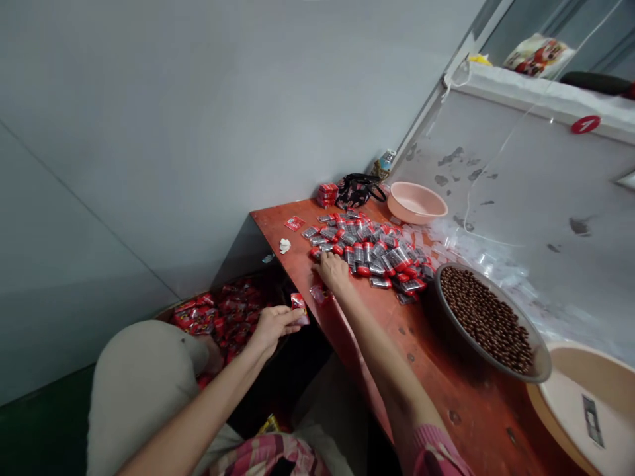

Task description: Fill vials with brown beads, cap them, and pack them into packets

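My left hand (276, 325) is closed on a small red packet (298, 302), pinching it between thumb and fingers just off the table's near edge. Over the table, my right hand (333, 270) has its fingers bent down at the near left edge of a pile of small clear packs with red ends (377, 250). Its fingertips are partly hidden, so what they grip, if anything, does not show. Close below that hand, another red-and-clear packet (320, 295) lies at the table edge.
On the red table (421, 396) stand a metal bowl of brown balls (486, 317), a pink basin (417, 201), a beige tub (590, 396) and a dark floral bag (356, 192). Clear plastic sleeves (526, 284) lie along the wall. Below left, a box holds many red packets (228, 314).
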The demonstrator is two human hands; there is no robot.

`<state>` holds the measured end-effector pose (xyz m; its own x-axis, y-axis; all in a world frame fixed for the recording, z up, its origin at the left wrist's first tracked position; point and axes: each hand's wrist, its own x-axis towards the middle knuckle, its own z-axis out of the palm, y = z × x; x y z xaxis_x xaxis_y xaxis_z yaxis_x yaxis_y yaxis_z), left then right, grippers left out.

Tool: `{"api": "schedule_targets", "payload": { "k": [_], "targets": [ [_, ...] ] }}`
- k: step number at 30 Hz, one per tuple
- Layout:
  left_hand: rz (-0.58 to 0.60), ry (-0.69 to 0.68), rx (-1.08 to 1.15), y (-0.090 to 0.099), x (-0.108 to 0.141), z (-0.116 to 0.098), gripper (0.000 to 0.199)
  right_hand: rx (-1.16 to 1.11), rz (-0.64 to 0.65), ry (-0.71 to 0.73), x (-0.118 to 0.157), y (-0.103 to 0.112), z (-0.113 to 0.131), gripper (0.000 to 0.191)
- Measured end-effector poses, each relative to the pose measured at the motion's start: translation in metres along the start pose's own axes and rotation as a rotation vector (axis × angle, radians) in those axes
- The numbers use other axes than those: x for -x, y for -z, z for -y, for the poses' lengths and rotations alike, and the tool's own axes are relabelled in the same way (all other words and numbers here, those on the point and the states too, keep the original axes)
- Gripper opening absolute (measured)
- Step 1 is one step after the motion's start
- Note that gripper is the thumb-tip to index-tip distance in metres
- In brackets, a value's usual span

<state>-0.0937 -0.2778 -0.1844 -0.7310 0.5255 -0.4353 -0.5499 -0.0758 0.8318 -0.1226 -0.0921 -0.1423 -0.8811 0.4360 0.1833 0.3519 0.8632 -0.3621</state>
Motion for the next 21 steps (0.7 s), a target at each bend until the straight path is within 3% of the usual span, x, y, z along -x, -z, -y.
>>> {"api": "schedule_targets", "payload": {
  "k": [3, 5, 11, 13, 15, 21],
  "targets": [
    [-0.062, 0.074, 0.23, 0.003, 0.002, -0.001, 0.011, -0.054, -0.004, -0.013, -0.001, 0.0, -0.001, 0.016],
    [-0.101, 0.111, 0.405, 0.005, 0.001, -0.003, 0.005, -0.115, -0.018, -0.013, 0.013, 0.007, -0.002, 0.02],
    [-0.225, 0.16, 0.685, -0.002, -0.001, -0.011, 0.003, -0.416, 0.047, -0.04, 0.118, 0.017, 0.01, 0.035],
    [-0.216, 0.144, 0.717, -0.009, 0.0, -0.011, 0.006, -0.734, 0.09, -0.168, 0.15, 0.008, 0.016, 0.031],
    [-0.179, 0.129, 0.747, -0.015, 0.002, -0.008, 0.008, -0.867, 0.082, -0.232, 0.169, -0.003, 0.022, 0.028],
    [-0.056, 0.098, 0.725, -0.029, 0.004, 0.001, 0.01, -0.869, -0.035, -0.229, 0.176, -0.017, 0.026, 0.024]
  ]
}}
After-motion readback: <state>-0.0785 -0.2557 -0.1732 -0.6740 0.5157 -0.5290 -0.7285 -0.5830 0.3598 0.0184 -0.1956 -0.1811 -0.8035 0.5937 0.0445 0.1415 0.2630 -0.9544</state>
